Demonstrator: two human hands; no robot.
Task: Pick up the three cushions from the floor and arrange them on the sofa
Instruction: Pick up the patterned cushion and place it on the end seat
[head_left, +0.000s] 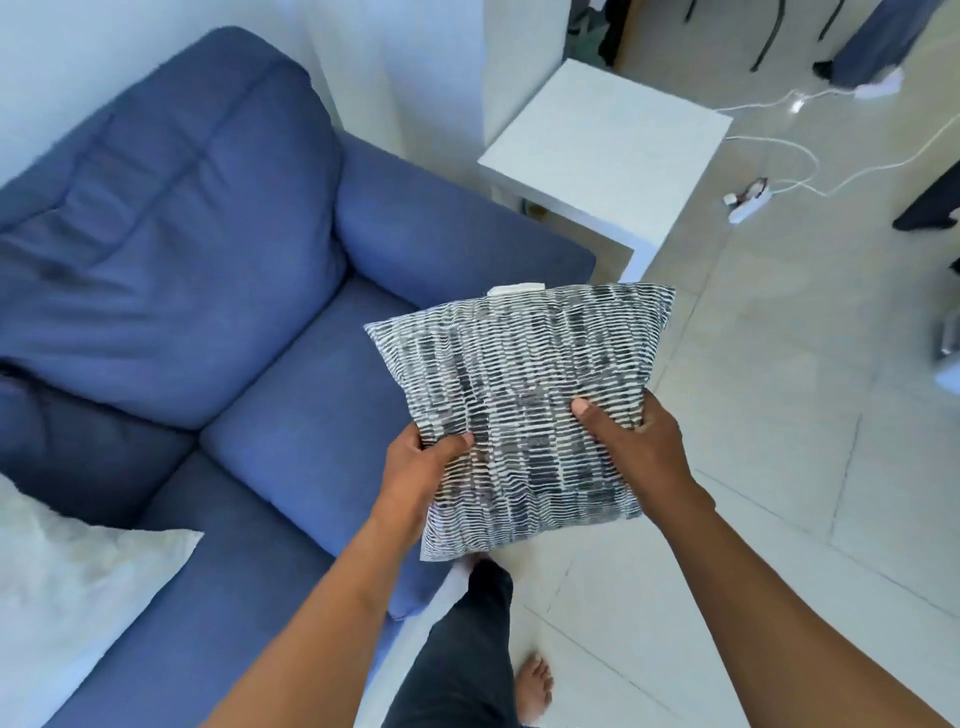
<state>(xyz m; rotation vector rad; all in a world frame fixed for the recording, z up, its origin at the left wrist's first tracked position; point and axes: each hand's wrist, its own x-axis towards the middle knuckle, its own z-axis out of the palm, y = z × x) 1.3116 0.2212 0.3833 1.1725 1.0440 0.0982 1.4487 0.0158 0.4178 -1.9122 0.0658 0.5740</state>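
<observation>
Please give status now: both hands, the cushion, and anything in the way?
Left hand and right hand both grip the patterned cushion, held above the sofa edge. White cushion already on the seat. Landing spot unobstructed.

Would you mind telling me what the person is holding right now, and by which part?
Both hands grip the patterned cushion along its near edge: the left hand at the near-left side, the right hand at the near-right side.

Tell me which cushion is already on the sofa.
The plain white cushion, lying on the sofa seat; the black-and-white patterned cushion is held in both hands.
</observation>
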